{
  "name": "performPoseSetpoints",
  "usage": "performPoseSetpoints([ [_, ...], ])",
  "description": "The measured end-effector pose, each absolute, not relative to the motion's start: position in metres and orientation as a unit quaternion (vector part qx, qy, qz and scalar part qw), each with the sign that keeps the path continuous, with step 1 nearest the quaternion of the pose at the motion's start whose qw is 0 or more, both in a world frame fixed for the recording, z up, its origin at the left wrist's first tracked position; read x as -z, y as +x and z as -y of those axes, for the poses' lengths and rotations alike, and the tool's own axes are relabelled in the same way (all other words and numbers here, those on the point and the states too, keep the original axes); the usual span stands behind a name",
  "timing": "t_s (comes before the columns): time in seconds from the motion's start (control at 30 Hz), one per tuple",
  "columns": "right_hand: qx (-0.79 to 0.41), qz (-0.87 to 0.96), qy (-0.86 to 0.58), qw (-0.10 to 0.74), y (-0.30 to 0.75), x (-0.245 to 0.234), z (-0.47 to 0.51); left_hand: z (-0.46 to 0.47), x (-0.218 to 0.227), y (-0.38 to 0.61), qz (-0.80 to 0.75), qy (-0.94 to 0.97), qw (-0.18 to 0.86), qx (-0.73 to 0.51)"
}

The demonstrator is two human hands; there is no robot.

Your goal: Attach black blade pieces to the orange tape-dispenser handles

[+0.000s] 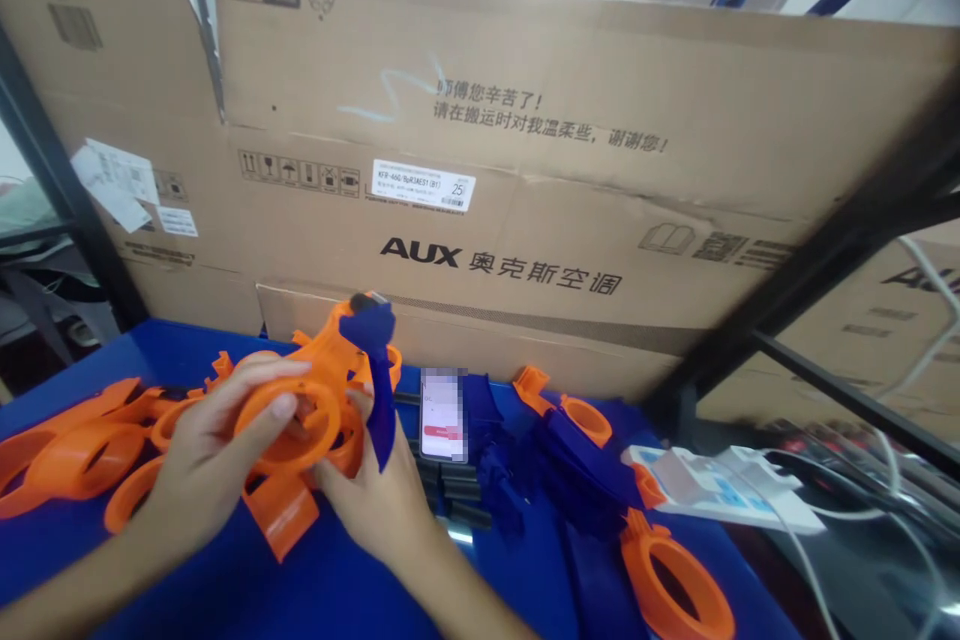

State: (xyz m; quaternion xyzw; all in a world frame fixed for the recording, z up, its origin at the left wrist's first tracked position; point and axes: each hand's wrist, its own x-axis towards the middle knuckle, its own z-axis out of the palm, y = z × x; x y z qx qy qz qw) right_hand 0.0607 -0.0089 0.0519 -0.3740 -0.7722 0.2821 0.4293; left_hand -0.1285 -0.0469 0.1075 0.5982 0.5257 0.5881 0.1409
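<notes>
An orange plastic piece (296,425) with a round ring and a flat flap is raised above the blue table. My left hand (217,430) closes on the ring, with the thumb across its rim. Wrapped around the right side of the same orange assembly is my right hand (379,485), its fingers partly hidden behind the plastic. A dark blue curved piece (381,390) stands upright at the assembly's right side, and a black round part (366,302) shows at the top. I cannot tell how firmly these are joined.
Several orange ring parts (82,460) lie to the left. A phone (442,415), black cylinders (454,480), dark blue pieces (585,455) and an orange ring (675,580) lie to the right, near a white power strip (720,485). Cardboard (525,220) stands behind the blue table (225,590).
</notes>
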Motion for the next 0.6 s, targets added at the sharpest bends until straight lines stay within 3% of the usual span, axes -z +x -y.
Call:
performPoseSetpoints([
  [0.33, -0.438, 0.599, -0.37, 0.56, 0.166, -0.059, 0.015, 0.061, -0.078, -0.062, -0.522, 0.56, 0.264, -0.587],
  [0.6, -0.42, 0.599, -0.37, 0.572, 0.174, -0.052, 0.012, 0.065, -0.062, -0.008, -0.463, 0.681, 0.335, -0.458],
])
